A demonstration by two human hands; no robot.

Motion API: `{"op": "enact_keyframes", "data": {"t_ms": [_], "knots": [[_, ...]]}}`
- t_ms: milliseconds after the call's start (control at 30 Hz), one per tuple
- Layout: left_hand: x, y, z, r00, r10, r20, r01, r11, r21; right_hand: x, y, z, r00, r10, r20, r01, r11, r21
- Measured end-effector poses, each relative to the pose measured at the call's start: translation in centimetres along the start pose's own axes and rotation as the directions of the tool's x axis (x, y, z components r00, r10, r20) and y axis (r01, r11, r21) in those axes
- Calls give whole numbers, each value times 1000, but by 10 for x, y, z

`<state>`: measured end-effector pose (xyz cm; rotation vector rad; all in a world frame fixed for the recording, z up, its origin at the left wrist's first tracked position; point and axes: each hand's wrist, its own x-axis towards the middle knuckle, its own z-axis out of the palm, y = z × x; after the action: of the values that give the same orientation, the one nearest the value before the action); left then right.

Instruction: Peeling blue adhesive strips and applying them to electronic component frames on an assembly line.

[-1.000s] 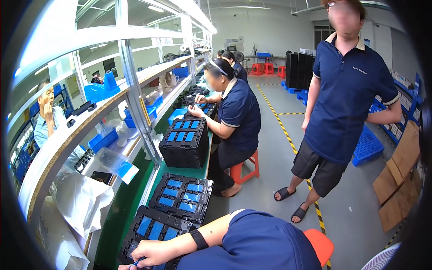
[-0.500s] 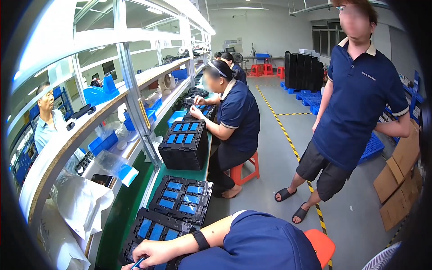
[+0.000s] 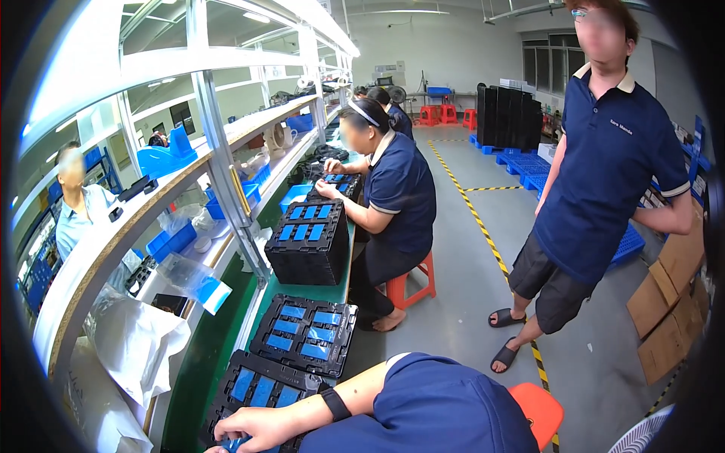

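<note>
Holding a blue piece (image 3: 237, 445) in the bent, narrowed fingers of the right hand (image 3: 257, 429), low over the near tray (image 3: 272, 367) on the bench (image 3: 282, 289). Showing only a sliver of skin at the lower edge for the left hand (image 3: 216, 449); cannot tell the set of its fingers. Looking partly done, as a judgement: with three blue strips (image 3: 263, 391) in the near tray's far row, six in the next tray (image 3: 345, 332), and six atop the stack (image 3: 306, 264) beyond. Cannot tell the amount left, with the near row mostly under hand and wrist
</note>
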<state>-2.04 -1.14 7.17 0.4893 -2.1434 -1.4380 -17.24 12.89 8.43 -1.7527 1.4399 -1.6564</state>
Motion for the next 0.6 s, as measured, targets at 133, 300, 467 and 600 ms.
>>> {"op": "enact_keyframes", "data": {"t_ms": [133,300,467,600], "knots": [[-6,16,8,1000,26,0,-26,999,-48,2,16,6,999,16,-49,-9,991,133],[-11,18,9,998,60,-27,-63,989,-136,1,18,9,999,-31,-36,34,994,103],[-11,18,10,999,43,-3,-43,995,-95,-2,11,7,996,-81,-48,88,984,153],[-7,6,3,999,21,50,-16,995,-94,-2,8,5,994,-102,-43,106,988,112]]}}
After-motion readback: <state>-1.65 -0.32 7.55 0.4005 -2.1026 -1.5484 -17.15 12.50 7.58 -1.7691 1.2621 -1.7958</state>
